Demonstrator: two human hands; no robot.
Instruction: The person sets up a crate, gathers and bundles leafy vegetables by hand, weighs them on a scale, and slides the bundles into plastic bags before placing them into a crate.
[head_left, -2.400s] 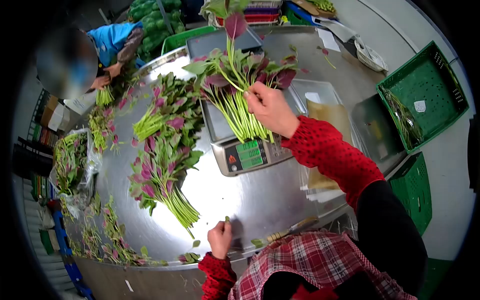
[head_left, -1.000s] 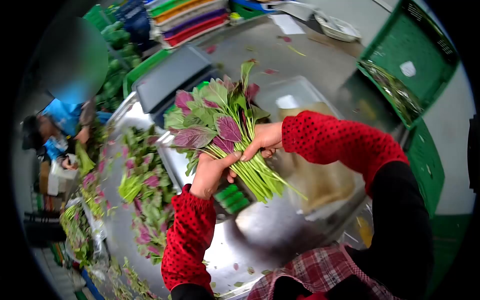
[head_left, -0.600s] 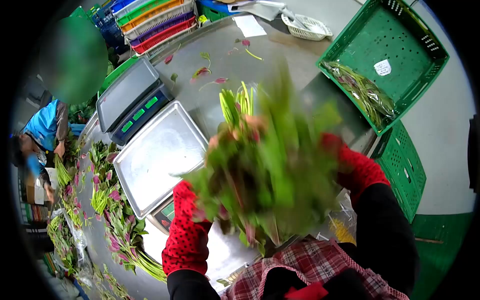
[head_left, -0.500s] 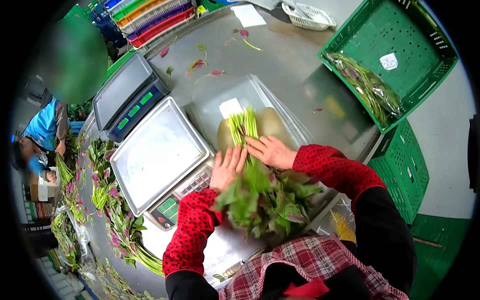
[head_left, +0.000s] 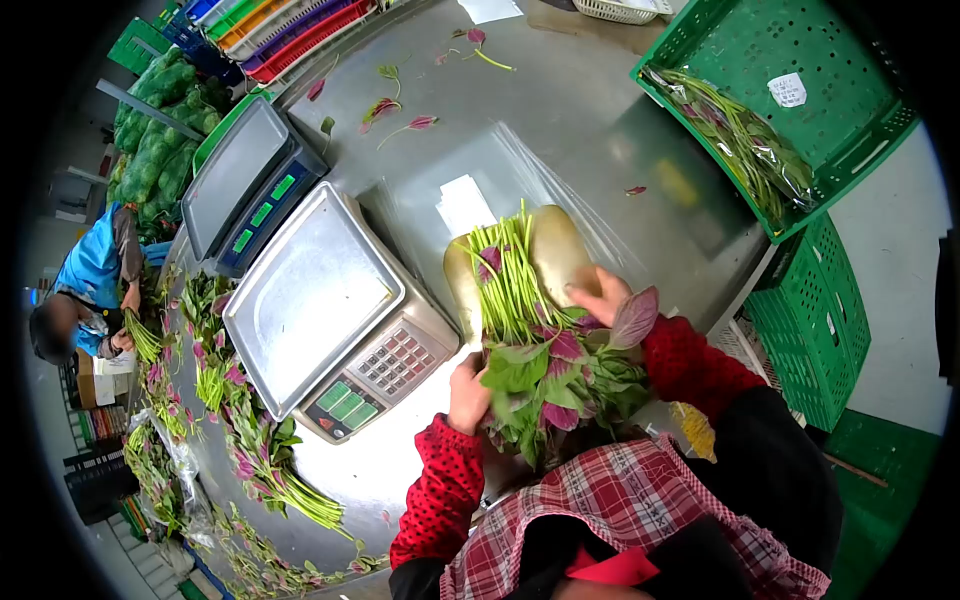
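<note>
A bunch of red-and-green amaranth (head_left: pixel 510 285) lies in front of me, stems pointing away and broad leaves toward my apron. Its stems rest between two tan, rounded pads or plates (head_left: pixel 560 250), whose kind I cannot make out. My left hand (head_left: pixel 468 395) is at the left edge of the leaves, fingers bent against them and partly hidden. On the other side, my right hand (head_left: pixel 602 297) is open, with fingers apart and slightly blurred, just beside the stems and upper leaves. White paper slips (head_left: pixel 464 204) lie beyond the stem ends, on clear plastic sheets or bags (head_left: pixel 545 180).
A silver scale (head_left: pixel 315 300) stands left, with a darker scale (head_left: pixel 245 185) behind. More amaranth bunches (head_left: pixel 265 455) line the table's left side. At right, a green crate (head_left: pixel 830 90) holds a bagged bunch (head_left: pixel 735 150). A person in blue (head_left: pixel 90 260) handles stems far left.
My hands have moved apart from the stems to either side of the bunch, the left one nearer my body. The stems now show uncovered and more spread out.
</note>
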